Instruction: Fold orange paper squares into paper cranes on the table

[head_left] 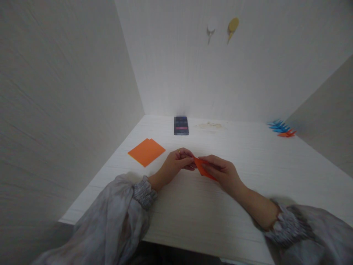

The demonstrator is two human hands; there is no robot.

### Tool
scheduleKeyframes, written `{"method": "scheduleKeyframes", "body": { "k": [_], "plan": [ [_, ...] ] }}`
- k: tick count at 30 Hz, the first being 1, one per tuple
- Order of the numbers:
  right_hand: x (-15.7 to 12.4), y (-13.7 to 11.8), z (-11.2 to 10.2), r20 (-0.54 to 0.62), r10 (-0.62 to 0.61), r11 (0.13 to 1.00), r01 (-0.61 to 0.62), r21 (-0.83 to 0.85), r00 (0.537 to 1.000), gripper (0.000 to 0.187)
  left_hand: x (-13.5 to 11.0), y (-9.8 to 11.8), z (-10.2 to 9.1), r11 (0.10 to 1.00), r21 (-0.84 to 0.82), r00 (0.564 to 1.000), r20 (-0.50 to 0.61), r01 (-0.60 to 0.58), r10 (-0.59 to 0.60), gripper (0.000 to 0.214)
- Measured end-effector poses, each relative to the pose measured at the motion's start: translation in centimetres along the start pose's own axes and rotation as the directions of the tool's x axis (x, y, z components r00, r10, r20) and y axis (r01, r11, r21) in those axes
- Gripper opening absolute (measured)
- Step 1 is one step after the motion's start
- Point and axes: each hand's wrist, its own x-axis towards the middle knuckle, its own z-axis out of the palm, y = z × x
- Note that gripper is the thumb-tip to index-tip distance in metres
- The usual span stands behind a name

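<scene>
Between my two hands is a piece of orange origami paper (203, 170), folded into a narrow pointed shape. My left hand (182, 159), with a ring on one finger, pinches its left tip. From the other side my right hand (222, 170) grips the paper's upper edge and body, its fingers covering part of it. To the left of my left hand lies a stack of flat orange paper sheets (146, 151), the top ones slightly offset.
A dark phone-like object (181, 125), blurred, stands near the back wall. Blue folded paper pieces (280, 126) and an orange folded one (286, 133) sit in the back right corner. White (211, 28) and yellow (233, 25) hooks are on the wall. Walls enclose the white table (176, 213).
</scene>
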Motion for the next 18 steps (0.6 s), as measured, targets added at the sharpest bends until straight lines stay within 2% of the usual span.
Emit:
{"method": "scheduleKeyframes", "body": {
  "k": [4, 13, 18],
  "plan": [
    [0.04, -0.06, -0.05, 0.035, -0.014, 1.0, 0.014, -0.002, 0.999, 0.02, -0.02, 0.05, 0.0, 1.0, -0.012, 1.0, -0.004, 0.011, -0.011, 0.017],
    [0.18, 0.24, -0.09, 0.015, -0.084, 0.996, 0.084, -0.021, 0.996, 0.021, -0.07, -0.1, 0.06, 1.0, -0.017, 1.0, 0.009, 0.011, -0.011, 0.017],
    [0.18, 0.01, 0.0, 0.024, -0.101, 0.993, 0.102, -0.054, 0.995, 0.021, -0.02, -0.15, 0.08, 1.0, 0.02, 0.999, -0.022, 0.023, -0.023, 0.019]
  ]
}}
